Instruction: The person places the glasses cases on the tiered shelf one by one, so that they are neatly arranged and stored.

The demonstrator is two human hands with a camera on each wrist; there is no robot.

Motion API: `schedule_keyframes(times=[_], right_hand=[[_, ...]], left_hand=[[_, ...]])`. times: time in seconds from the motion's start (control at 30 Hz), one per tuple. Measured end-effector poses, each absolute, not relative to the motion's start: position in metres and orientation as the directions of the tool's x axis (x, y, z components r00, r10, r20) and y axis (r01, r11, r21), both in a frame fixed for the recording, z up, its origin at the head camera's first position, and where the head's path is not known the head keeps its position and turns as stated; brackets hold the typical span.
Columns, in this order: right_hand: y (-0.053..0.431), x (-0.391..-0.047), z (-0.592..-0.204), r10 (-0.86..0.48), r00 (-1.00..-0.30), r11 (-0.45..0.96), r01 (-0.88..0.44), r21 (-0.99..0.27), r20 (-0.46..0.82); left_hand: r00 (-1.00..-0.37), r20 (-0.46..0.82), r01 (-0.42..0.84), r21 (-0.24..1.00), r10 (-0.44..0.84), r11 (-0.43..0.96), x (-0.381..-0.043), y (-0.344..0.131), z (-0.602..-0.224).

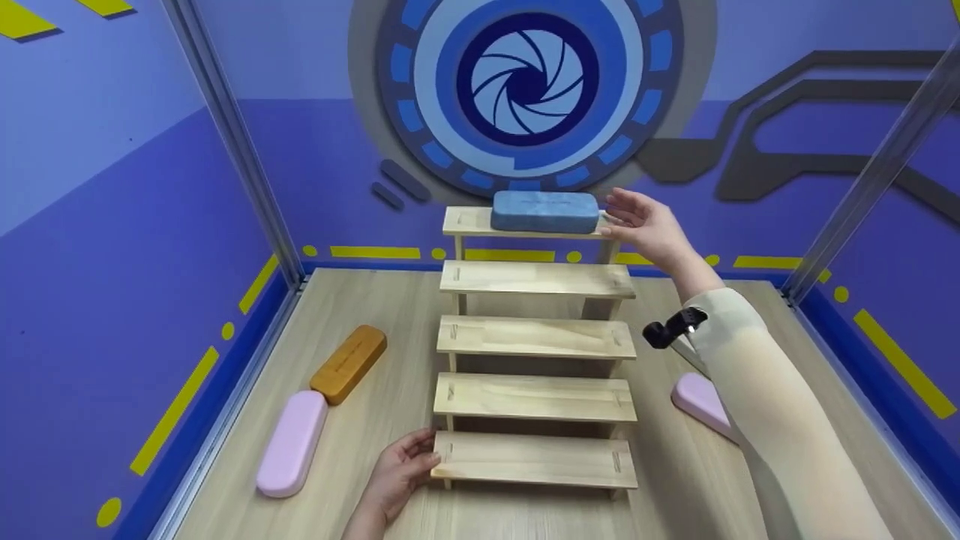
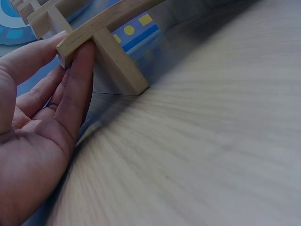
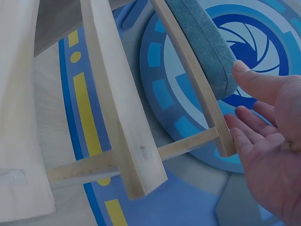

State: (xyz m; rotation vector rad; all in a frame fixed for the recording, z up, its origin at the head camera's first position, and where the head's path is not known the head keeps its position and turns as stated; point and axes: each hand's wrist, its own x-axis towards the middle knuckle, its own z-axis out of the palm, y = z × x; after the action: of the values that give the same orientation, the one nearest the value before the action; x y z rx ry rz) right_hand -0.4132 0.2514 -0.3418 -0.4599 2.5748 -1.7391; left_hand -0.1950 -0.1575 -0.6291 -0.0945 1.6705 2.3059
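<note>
A stepped wooden display rack (image 1: 536, 337) with several shelves stands in the middle of the table. A blue glasses case (image 1: 545, 212) lies lengthwise on its top shelf. My left hand (image 1: 396, 474) pinches the left end of the lowest shelf; in the left wrist view the thumb is above the wood (image 2: 82, 40) and fingers are under it. At the top shelf's right end, my right hand (image 1: 646, 227) holds nothing, its fingers loosely bent. In the right wrist view the thumb of that hand (image 3: 277, 132) is close beside the case (image 3: 204, 47); contact is hard to tell.
On the left of the table (image 1: 247, 517), a brown case (image 1: 349, 364) touches a pink case (image 1: 292, 444). Another pink case (image 1: 701, 401) lies on the right, partly behind my sleeve (image 1: 780, 420). A patterned blue-purple wall (image 1: 300, 165) rises behind the rack.
</note>
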Motion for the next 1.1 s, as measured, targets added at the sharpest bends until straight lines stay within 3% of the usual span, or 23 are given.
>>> schedule_keyframes(times=[0.7, 1.1], right_hand=[[0.329, -0.365, -0.382, -0.103, -0.941, 0.202, -0.337, -0.92, 0.322], [0.367, -0.32, -0.429, -0.057, -0.91, -0.016, -0.41, -0.912, 0.411]], left_hand=[[-0.96, -0.201, -0.253, 0.922, 0.196, -0.294, -0.196, -0.157, -0.629], [-0.958, -0.205, -0.259, 0.919, 0.199, -0.298, -0.194, -0.157, -0.628]])
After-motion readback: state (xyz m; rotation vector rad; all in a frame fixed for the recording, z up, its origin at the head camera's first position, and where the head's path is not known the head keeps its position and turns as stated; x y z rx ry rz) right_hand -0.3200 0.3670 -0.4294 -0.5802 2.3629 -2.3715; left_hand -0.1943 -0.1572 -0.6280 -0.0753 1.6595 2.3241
